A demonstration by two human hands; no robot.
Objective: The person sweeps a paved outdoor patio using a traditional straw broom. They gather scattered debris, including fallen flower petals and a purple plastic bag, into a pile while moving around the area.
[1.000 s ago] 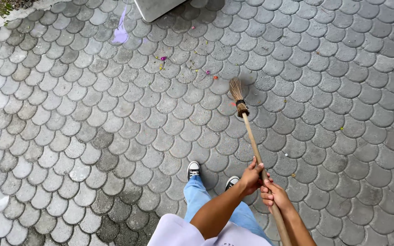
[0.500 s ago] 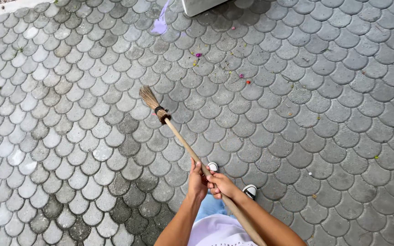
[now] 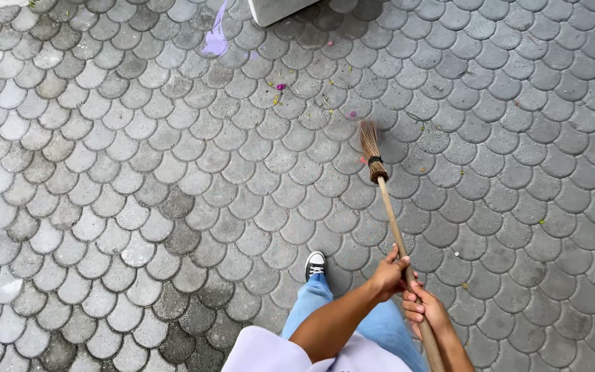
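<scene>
Closest in, a white top and blue jeans can be seen, with one dark sneaker (image 3: 316,264) planted on the pavers. Just above that, the broom (image 3: 392,227) is gripped with both hands: the left hand (image 3: 388,274) is wrapped fully round the wooden stick, fingers closed tight, and the right hand (image 3: 426,311) is curled shut round it a bit lower, touching the left. Risk-wise, the little bits could probably get flicked wide instead of gathered if the bristles are dragged too hard, and stuff could easily get lodged in the joints between the scalloped grey paving stones (image 3: 139,207). The broom itself looks pretty worn: a thin pale stick, a dark binding, a short narrow tuft of brown bristles resting on the ground. Further out, pink petals and scraps (image 3: 280,87) are scattered, then a purple wrapper-like thing (image 3: 215,40) near a grey block (image 3: 277,9).
</scene>
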